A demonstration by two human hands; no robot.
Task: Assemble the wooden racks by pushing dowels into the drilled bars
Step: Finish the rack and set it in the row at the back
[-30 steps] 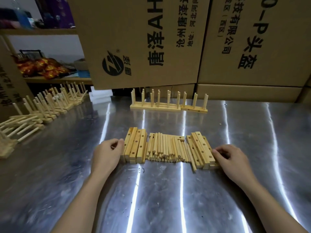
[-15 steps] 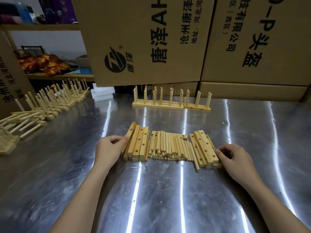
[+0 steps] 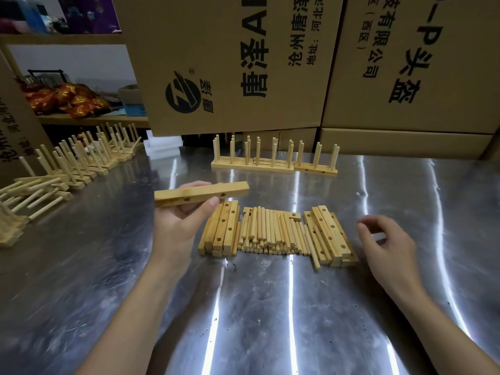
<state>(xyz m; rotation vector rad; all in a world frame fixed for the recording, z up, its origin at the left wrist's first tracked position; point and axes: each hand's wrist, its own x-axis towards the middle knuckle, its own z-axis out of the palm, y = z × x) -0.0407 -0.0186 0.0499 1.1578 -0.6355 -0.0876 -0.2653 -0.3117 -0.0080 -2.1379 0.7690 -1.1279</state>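
Now left hand (image 3: 180,226) grips drilled bar (image 3: 201,194)

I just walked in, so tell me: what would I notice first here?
The left hand holds a drilled bar up above the table. On it, dowels lie between a left stack and a right stack of bars, with the right hand hovering nearby. Finished racks stand at the back, in front of big boxes.
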